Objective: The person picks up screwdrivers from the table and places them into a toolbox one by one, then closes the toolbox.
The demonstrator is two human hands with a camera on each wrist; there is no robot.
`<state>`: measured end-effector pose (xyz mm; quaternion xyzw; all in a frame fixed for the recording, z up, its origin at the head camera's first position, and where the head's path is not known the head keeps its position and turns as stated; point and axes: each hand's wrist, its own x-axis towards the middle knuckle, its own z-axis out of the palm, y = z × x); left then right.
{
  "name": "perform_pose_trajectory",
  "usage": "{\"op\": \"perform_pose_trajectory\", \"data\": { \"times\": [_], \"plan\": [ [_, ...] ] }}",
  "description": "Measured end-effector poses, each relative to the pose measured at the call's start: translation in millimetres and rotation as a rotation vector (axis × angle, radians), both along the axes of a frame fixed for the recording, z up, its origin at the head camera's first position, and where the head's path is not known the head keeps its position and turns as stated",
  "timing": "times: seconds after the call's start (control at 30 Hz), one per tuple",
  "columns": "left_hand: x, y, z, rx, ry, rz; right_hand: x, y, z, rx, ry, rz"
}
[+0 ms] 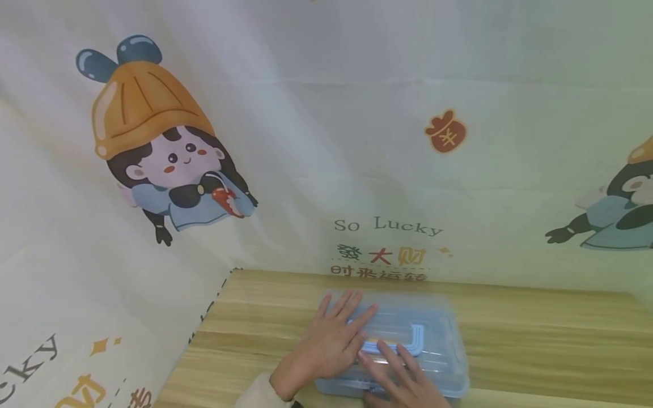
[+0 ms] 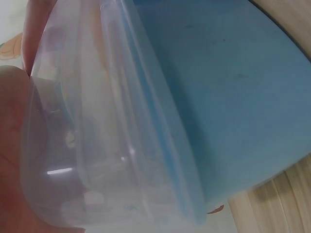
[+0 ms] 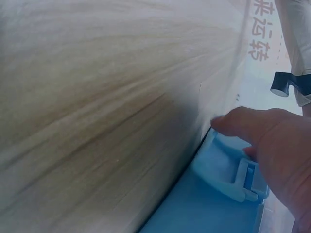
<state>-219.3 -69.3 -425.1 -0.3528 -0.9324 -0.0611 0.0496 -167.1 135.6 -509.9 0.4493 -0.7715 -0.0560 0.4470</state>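
A plastic storage box [image 1: 444, 362] with a see-through lid and light blue base stands on the wooden table. On its lid lies a blue carrying handle [image 1: 417, 340]. My left hand [image 1: 326, 343] rests on the lid's left part, fingers spread, beside the handle. In the left wrist view, part of that hand touches the clear lid [image 2: 73, 145] above the blue base [image 2: 233, 97]. My right hand [image 1: 403, 377] lays its fingers over the lid's front. In the right wrist view, a digit of it touches the blue front latch [image 3: 223, 165]. The box's contents are hard to make out.
The wooden table [image 1: 541, 345] extends to both sides of the box. A pale printed cloth [image 1: 285, 141] with cartoon figures and lettering hangs behind the table and along its left side. A dark band [image 3: 291, 83] circles the left sleeve.
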Motion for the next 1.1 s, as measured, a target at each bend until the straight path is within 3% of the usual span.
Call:
{"op": "perform_pose_trajectory", "data": {
  "times": [0.23, 0.5, 0.63, 0.87, 1.1],
  "plan": [
    [-1.2, -0.6, -1.1, 0.022, -0.023, -0.001, 2.2, -1.7, 0.0, 0.007, -0.022, -0.043],
    [-1.1, -0.7, -2.1, 0.030, -0.008, -0.015, 4.5, 1.0, 2.9, 0.025, -0.073, -0.026],
    [-1.1, -1.1, -2.9, 0.029, 0.009, -0.015, 6.1, 4.2, 11.1, 0.044, -0.080, -0.001],
    [-1.1, -1.6, -4.1, 0.032, 0.019, -0.009, 11.3, 12.7, 29.0, 0.072, -0.207, 0.015],
    [-1.0, -1.2, -2.6, 0.025, 0.014, -0.009, 3.3, 16.9, 42.7, 0.085, -0.200, 0.053]
  ]
}}
